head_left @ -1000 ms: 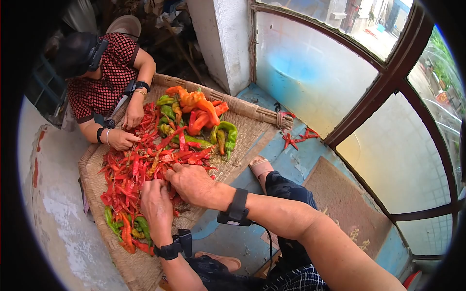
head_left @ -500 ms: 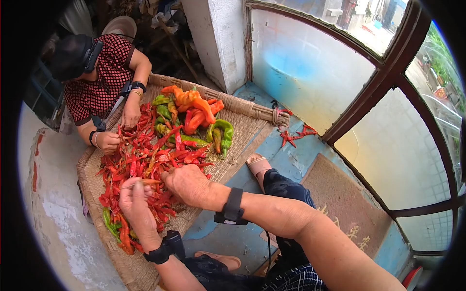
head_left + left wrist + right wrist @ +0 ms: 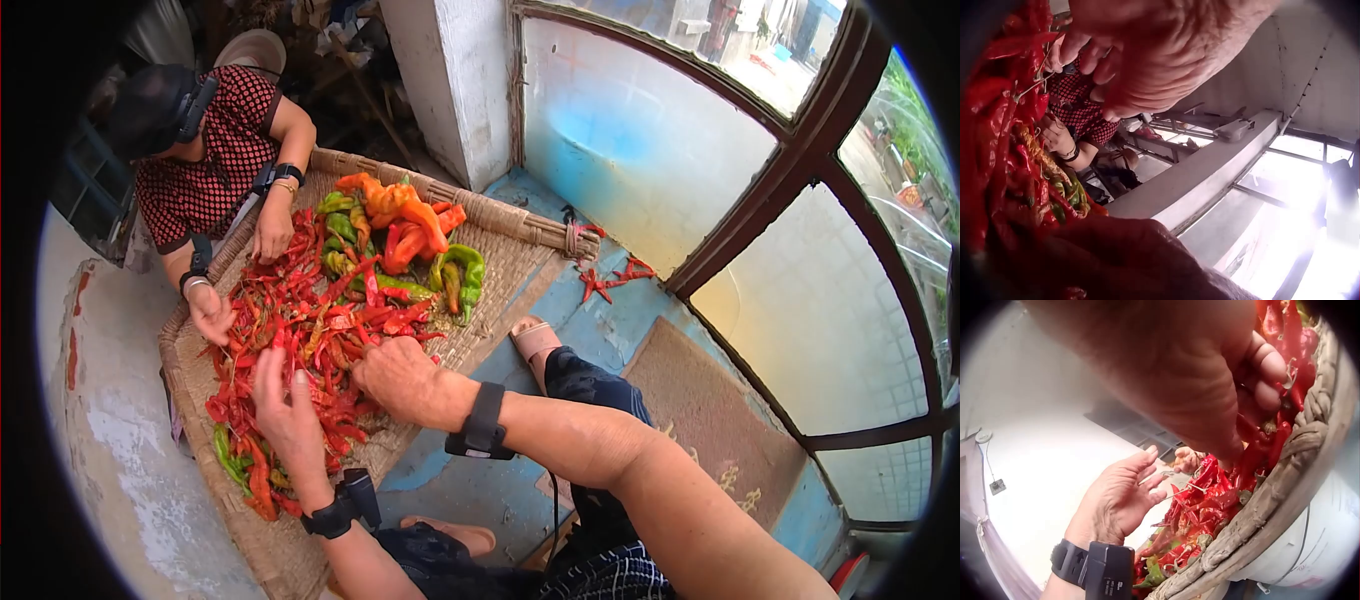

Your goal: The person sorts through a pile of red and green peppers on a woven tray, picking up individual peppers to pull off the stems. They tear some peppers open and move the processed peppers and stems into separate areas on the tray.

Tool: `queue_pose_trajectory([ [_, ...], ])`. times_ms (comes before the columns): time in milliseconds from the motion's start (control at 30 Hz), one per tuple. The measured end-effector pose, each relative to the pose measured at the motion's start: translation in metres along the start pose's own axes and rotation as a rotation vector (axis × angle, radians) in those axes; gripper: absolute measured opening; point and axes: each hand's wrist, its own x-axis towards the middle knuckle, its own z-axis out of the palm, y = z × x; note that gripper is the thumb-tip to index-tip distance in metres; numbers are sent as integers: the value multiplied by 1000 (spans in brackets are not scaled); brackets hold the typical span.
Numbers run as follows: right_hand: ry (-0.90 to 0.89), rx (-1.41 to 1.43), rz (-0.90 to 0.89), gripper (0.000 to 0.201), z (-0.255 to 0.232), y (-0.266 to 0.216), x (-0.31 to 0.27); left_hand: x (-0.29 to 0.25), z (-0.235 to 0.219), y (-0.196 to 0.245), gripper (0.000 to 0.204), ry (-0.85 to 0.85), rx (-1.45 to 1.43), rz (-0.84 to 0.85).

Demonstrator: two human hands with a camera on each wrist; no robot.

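Dried red chili peppers (image 3: 270,330) lie heaped on a woven tray (image 3: 500,240). My left hand (image 3: 288,420) is over the near part of the heap, fingers extended; in the right wrist view the left hand (image 3: 1119,500) shows loosely spread fingers with nothing gripped. My right hand (image 3: 405,380) is at the heap's near edge with its fingers curled down among the chilies. In the right wrist view, the right hand's fingers and thumb close around a red chili pepper (image 3: 1250,431) just inside the tray's rim (image 3: 1285,462).
Larger orange peppers (image 3: 400,215) and green peppers (image 3: 465,275) sit at the tray's far right; green and orange ones (image 3: 255,475) lie near its left edge. Across the tray, another person (image 3: 210,160) works with both hands at the heap. Several red chilies (image 3: 600,285) lie on the blue floor.
My left hand rose holding a slender orange-red chili, then let it go and opened over the heap. My right hand stayed at the near edge. The other person's hand lowered and opened.
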Motion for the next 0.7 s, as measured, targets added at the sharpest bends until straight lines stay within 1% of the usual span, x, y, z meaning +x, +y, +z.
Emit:
queue_pose_trajectory([
  [33,-22,-3,-6,16,0,0,1,-2,2,4,35,-74,-34,20],
  [100,-42,15,1,14,4,-2,1,-6,1,18,34,-253,5,31],
  [133,-9,23,0,12,7,-2,1,-8,2,22,34,-300,-16,22],
  [167,29,25,-1,10,7,0,2,-8,3,22,34,-311,-12,33],
  [200,95,43,19,17,8,1,2,-8,4,21,34,-370,14,5],
  [233,109,50,37,17,9,1,4,-8,4,23,35,-429,42,-21],
  [267,215,93,78,20,10,1,8,-8,3,32,35,-478,1,-98],
  [300,319,133,118,23,11,3,12,-9,5,36,35,-493,6,-81],
  [333,370,118,108,28,7,6,13,-12,7,39,38,-445,-97,-116],
  [367,382,121,124,28,3,7,15,-14,9,41,41,-398,-198,-153],
  [400,388,195,143,26,-1,7,17,-16,11,38,45,-386,-243,-122],
  [433,394,271,160,24,-2,7,19,-17,16,38,45,-398,-237,-110],
  [467,439,294,152,21,-3,6,22,-18,20,38,45,-336,-362,-137],
  [500,446,303,161,21,-3,5,23,-20,22,39,44,-271,-486,-168],
  [533,454,327,146,21,-6,2,23,-17,19,39,47,-301,-433,-118],
  [667,532,367,105,26,-10,-7,23,-12,18,35,49,-347,-384,-126],
  [700,561,383,94,27,-9,-7,24,-13,20,28,48,-361,-523,-233],
])
